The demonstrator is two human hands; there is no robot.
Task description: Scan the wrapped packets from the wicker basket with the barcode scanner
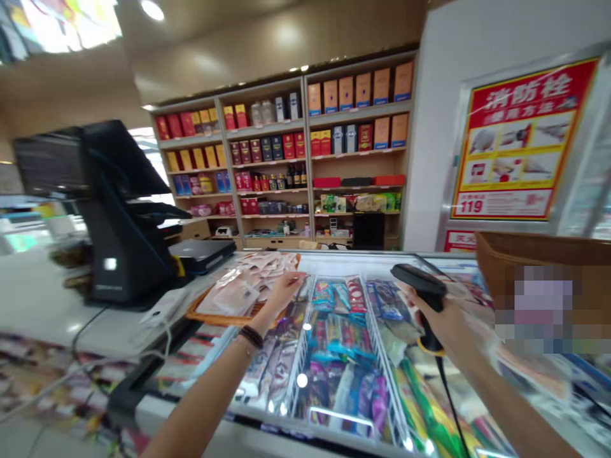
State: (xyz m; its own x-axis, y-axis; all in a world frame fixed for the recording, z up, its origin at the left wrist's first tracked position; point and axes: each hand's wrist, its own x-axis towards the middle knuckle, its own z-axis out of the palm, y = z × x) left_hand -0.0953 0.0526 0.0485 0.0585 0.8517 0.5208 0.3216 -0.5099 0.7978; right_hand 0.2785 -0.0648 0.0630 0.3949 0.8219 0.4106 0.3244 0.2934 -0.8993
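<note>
My right hand (442, 318) is wrapped round the handle of a black barcode scanner (420, 286), its head pointing up and to the left and its cable hanging down. My left hand (285, 286), with a dark beaded bracelet on the wrist, reaches to the right edge of a wicker basket (203, 313). Its fingers are drawn together; anything between them is too small to make out. Flat clear packets (233, 294) fill the basket. Both hands are above the glass top of a chest freezer (305, 439) holding wrapped ice creams (341, 331) in white wire baskets.
A black checkout terminal (124, 222) stands on the white counter (33, 299) at the left, with loose cables (162, 353) nearby. A brown box (487, 273) sits at the right. Behind are shelves (305, 133) of boxed goods and a red poster (525, 140) on the wall.
</note>
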